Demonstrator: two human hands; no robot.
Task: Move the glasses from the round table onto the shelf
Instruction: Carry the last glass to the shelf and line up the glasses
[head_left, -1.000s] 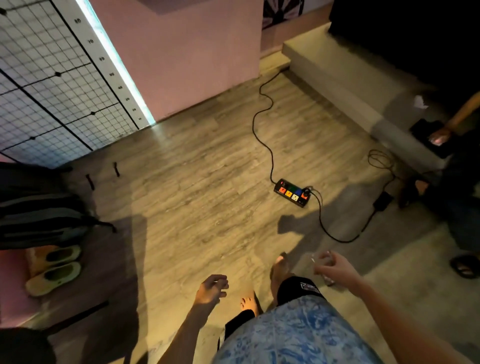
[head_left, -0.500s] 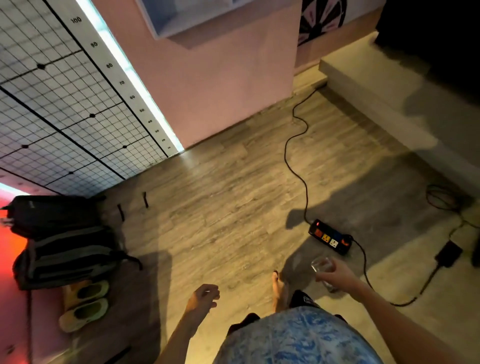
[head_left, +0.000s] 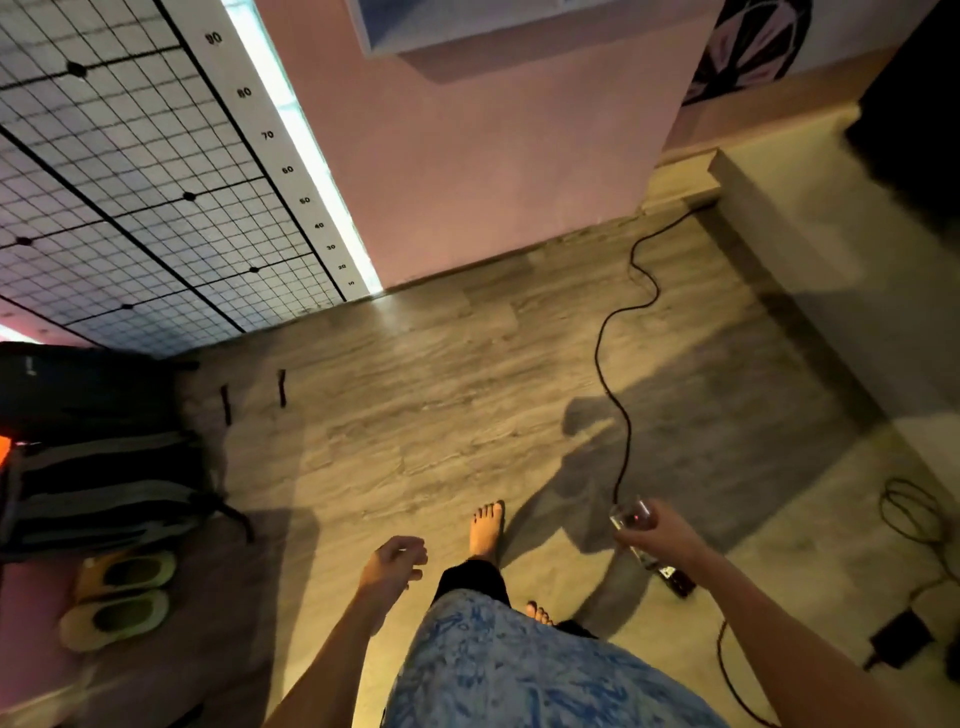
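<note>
One glass (head_left: 631, 519) upright in the right hand (head_left: 662, 535), fingers wrapped round it; left hand (head_left: 392, 564) loosely curled, empty; shelf (head_left: 467, 26) far ahead.

Hiding most of the glass (head_left: 630, 515) behind the right hand (head_left: 660, 535), only its rim showing. Covering most of the power strip (head_left: 678, 582) just below that hand. Cutting off the shelf (head_left: 467, 26) at the top edge. Running the dark bags (head_left: 93, 467) off the left edge. Blurring the left hand (head_left: 393, 566), its grip unreadable.
</note>
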